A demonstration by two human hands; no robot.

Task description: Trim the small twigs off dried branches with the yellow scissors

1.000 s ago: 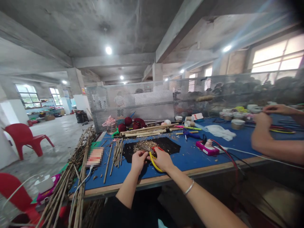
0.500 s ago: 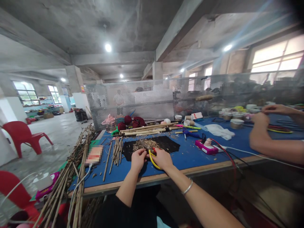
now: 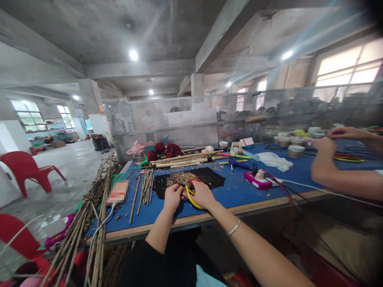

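My right hand [image 3: 203, 195] is closed round the shears [image 3: 191, 202], which have yellow and red handles. Their dark blades point left, over the near side of a heap of wood chips [image 3: 183, 175]. Close beside the blades, my left hand [image 3: 172, 197] is pinched together; what its fingertips hold is too small or hidden to make out. Under both the chips and the blades lies a black cloth [image 3: 213, 177]. A row of cut brown twigs [image 3: 146, 185] lies left of the cloth on the blue tabletop [image 3: 233, 203].
Long sticks [image 3: 74, 235] lean along the table's left end, beside a phone-like object [image 3: 118, 192] on a white cable. Pale canes [image 3: 179, 162] and dark red yarn balls [image 3: 160, 148] lie behind. A purple power strip [image 3: 257, 181] is at right, near a co-worker's arms [image 3: 326, 163].
The whole view has shifted slightly. Both hands and the shears stay close together over the cloth's near edge, with only slight movement.
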